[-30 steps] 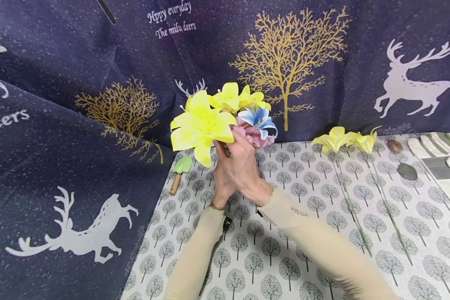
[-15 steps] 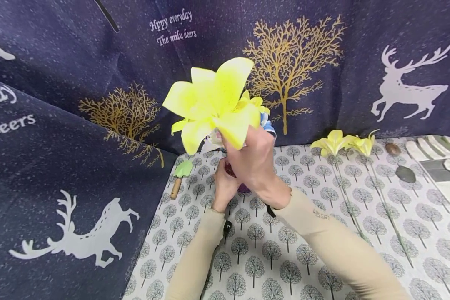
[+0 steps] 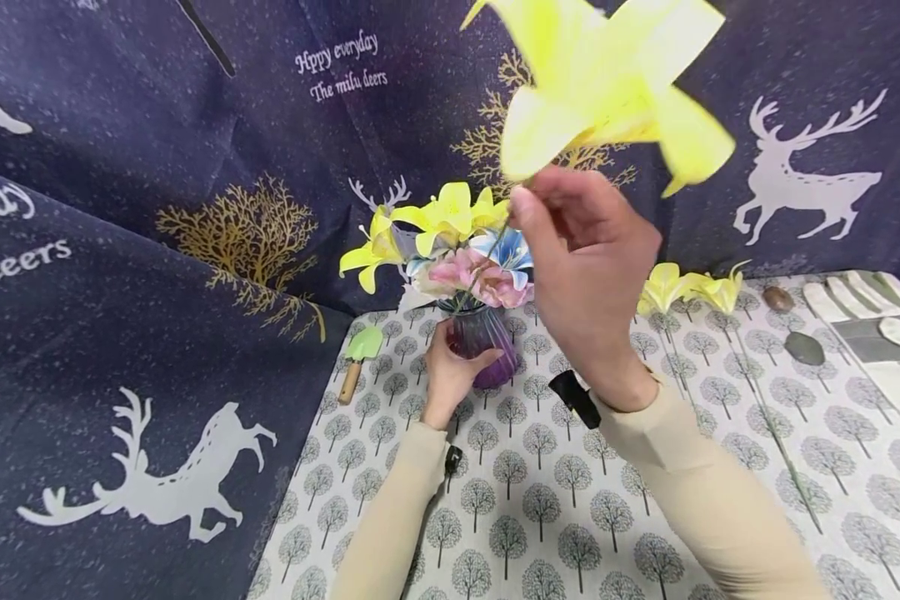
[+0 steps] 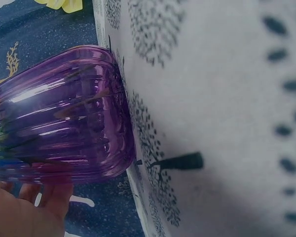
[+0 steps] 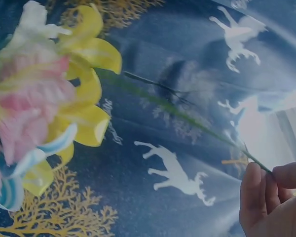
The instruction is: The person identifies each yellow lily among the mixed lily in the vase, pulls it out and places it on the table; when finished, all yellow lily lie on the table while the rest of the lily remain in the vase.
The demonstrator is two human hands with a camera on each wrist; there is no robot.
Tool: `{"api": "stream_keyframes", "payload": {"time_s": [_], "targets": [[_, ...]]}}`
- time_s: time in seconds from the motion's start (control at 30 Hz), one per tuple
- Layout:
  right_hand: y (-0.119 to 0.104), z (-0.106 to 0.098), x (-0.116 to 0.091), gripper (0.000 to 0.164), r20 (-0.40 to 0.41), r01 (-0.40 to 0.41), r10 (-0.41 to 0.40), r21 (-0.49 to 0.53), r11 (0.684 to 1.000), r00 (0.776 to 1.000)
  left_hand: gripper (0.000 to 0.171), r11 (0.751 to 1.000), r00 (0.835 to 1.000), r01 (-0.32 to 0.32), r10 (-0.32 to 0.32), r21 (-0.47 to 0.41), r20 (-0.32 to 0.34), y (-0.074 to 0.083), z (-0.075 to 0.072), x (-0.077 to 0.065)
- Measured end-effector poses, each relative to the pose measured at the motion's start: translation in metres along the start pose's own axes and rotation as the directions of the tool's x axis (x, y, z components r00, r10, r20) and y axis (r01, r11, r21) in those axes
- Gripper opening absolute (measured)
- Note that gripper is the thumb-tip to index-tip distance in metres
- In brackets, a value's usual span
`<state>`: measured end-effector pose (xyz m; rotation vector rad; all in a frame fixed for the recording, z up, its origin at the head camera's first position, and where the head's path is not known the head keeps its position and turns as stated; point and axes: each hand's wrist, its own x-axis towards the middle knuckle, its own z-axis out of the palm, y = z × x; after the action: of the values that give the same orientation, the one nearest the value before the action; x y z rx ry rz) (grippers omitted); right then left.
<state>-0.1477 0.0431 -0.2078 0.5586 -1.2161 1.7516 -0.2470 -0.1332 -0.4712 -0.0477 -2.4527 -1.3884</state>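
The right hand (image 3: 588, 258) is holding the yellow lily (image 3: 607, 92) high, its grip pinching the stem (image 5: 187, 118) between thumb and fingers just below the bloom. The bloom is sitting above the grip, and the long axis is slanting from there down and leftward to the mouth of the purple vase (image 3: 487, 329); the lower end is disappearing among the bouquet (image 3: 457, 267), so I cannot tell how far inside it is reaching. The left hand (image 3: 448, 372) is being the nearer one to the vase, its grip curling round the glass while the vase is standing upright on the table (image 3: 510, 575). The right hand is hanging above and to the right of the vase's mouth.
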Motion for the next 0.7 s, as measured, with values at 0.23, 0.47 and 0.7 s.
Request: {"api": "stream_keyframes", "payload": {"time_s": [0.23, 0.47, 0.7], "targets": [[-0.012, -0.025, 0.010, 0.008, -0.014, -0.155, 0.155, 0.050, 0.987, 0.988, 0.095, 1.000, 1.000, 0.006, -0.006, -0.030, 0.004, 0.000, 0.002, 0.000], [-0.005, -0.063, 0.012, 0.009, 0.055, -0.308, 0.306, 0.035, 0.951, 0.950, 0.097, 1.000, 1.000, -0.005, 0.005, -0.022, -0.003, 0.000, 0.002, -0.002], [0.017, -0.111, 0.012, 0.012, 0.092, -0.437, 0.440, -0.048, 0.898, 0.893, 0.098, 1.000, 1.000, 0.007, -0.007, -0.012, -0.003, 0.000, 0.002, 0.000]]}}
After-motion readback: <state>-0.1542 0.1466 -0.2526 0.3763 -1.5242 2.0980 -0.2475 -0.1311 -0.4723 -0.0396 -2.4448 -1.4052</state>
